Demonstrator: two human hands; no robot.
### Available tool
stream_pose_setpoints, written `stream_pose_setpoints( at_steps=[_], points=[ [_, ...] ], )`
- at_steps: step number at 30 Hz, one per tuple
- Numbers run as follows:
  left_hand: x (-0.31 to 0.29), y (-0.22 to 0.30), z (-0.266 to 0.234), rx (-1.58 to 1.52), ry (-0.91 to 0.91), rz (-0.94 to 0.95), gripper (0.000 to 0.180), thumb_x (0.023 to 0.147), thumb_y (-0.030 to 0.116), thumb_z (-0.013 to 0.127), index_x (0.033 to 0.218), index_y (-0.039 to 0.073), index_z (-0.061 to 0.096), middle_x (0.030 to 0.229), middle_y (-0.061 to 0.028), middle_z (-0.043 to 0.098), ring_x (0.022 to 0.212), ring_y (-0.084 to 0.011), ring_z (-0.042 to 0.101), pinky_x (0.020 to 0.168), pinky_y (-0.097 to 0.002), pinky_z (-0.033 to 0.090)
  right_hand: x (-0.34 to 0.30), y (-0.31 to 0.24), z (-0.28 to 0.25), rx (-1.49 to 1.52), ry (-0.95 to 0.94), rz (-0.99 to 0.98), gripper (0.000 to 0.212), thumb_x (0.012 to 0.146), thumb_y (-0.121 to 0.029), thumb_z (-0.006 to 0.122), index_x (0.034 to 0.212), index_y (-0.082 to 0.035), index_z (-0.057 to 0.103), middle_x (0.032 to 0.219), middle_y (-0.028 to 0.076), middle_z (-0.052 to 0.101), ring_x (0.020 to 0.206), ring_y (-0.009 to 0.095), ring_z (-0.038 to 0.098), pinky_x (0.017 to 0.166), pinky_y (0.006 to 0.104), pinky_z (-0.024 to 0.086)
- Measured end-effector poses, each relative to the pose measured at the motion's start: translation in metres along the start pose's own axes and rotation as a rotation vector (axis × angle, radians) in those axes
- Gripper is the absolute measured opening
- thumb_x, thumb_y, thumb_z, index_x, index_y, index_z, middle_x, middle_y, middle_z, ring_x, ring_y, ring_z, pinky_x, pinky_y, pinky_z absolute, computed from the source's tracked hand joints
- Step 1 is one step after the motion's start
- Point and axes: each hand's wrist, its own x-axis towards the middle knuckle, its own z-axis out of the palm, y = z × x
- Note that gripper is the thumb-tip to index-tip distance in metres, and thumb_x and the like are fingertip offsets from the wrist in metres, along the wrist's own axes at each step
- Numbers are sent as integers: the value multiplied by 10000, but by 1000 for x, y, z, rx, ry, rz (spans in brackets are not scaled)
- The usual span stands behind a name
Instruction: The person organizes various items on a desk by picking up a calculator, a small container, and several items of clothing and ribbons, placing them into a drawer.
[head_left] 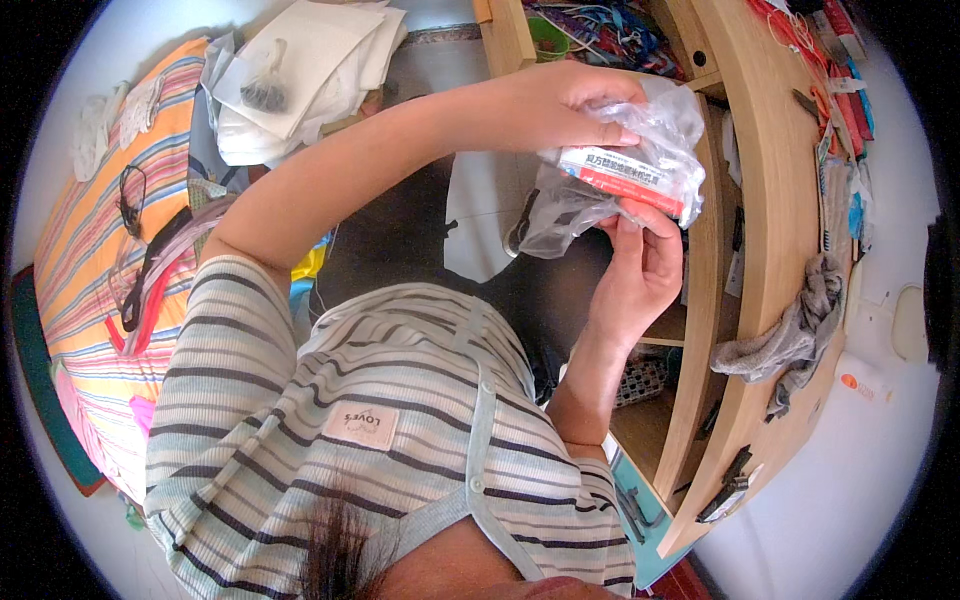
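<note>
A crumpled clear plastic bag (565,218) is held up between both my hands, in front of a wooden dresser. Inside it shows a small white-and-red box (625,182) with dark print. My left hand (570,105) grips the bag from above, its thumb lying along the box's upper edge and its other fingers partly hidden by the plastic. Below, my right hand (643,265) pinches the lower edge of the bag, fingers curled beside the box's red side.
The wooden dresser (770,200) stands at right, with a grey cloth (790,335) and small items on top. Its open drawer holds a green container (547,38) and tangled coloured cords (620,35). At left is a bed with a striped sheet (75,270); white paper sheets (325,50) lie beyond.
</note>
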Motion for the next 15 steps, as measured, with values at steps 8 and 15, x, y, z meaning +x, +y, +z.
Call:
stream_pose_setpoints(
  at_steps=[8, 15],
  points=[
    [-1, 0, -3, 86, -3, -12, 429, 844, 262, 601, 1146, -21, 490, 1050, -73, 554, 967, -106, 495, 832, -246, 407, -2, 6, -1, 47, -16, 20, 128, 861, 13, 528, 984, 18, 562, 936, 90, 607, 785, 138, 583, 734, 269, 492],
    [-1, -9, 0, 65, 48, 55, 370, 846, 229, 606, 1112, -8, 507, 1009, -44, 552, 944, -90, 487, 818, -242, 408, -3, 4, -1, 28, -15, -3, 114, 859, 18, 526, 966, 19, 565, 925, 81, 601, 774, 134, 581, 724, 258, 486]
  ],
)
